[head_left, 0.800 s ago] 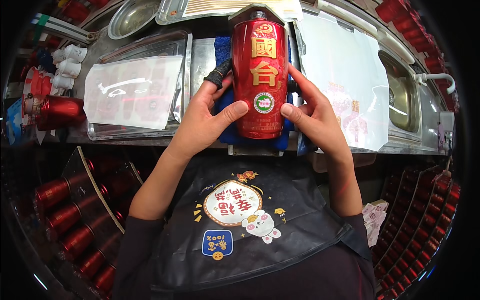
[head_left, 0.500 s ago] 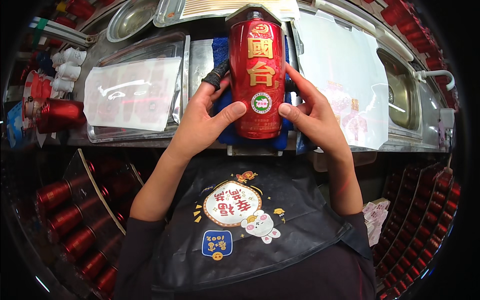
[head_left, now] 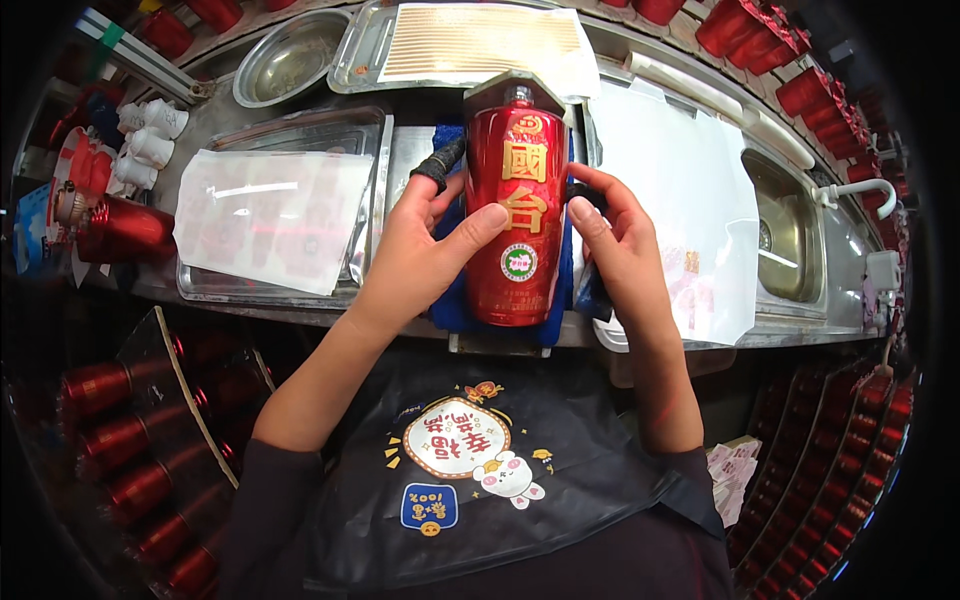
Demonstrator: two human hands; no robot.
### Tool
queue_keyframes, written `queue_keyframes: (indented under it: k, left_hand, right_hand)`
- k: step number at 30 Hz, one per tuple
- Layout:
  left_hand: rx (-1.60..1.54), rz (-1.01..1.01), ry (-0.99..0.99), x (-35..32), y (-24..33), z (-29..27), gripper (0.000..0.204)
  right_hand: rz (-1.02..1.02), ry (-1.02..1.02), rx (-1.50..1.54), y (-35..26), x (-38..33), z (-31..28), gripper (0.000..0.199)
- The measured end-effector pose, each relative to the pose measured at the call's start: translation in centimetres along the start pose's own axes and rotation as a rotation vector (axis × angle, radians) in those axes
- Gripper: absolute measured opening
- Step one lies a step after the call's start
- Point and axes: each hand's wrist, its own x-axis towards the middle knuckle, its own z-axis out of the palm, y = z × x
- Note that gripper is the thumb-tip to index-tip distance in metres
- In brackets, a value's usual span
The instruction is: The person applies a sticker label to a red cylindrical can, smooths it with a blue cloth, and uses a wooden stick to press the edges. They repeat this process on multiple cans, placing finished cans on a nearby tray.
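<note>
A: Where is the bottle (head_left: 517,215)?

B: Held over the near edge of the steel counter (head_left: 420,150), above a blue cloth (head_left: 452,300), neck pointing far. The left hand (head_left: 425,245) clamps its left flank, thumb laid across the front; the right hand (head_left: 620,250) closes on the right flank, thumb at the front edge.

A: How would it handle?

B: By the look of it, a glazed red bottle: stiff, glossy, likely slippery, probably heavy if full, and breakable if dropped on steel. The broad body is the safest place to grip, as both hands do now, not the capped neck. A black cover shows on one finger (head_left: 440,165) of the left hand.

A: And around it?

B: A tray (head_left: 372,190) with a clear sheet (head_left: 270,220) to the left, a white sheet (head_left: 680,200) and a sink (head_left: 790,230) to the right, more red bottles (head_left: 120,440) racked near left.
</note>
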Motion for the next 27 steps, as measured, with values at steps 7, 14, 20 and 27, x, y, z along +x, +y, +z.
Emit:
queue_keyframes:
  k: [7,14,20,27]
  left_hand:
    - [0.048,0.016,0.024,0.6,-0.5,0.2,0.065]
    - [-0.050,0.026,0.048,2.5,0.8,0.6,0.047]
    - [-0.070,-0.004,0.072,2.9,1.2,1.2,0.050]
    - [-0.063,0.010,0.067,2.9,1.0,1.0,0.058]
  right_hand:
    - [-0.026,0.028,0.057,0.2,0.6,1.0,0.053]
    - [-0.142,0.133,-0.046,-1.1,3.4,1.1,0.059]
    - [-0.120,0.118,0.088,-0.9,4.4,2.4,0.052]
    - [-0.133,0.101,0.059,-0.9,4.4,2.3,0.049]
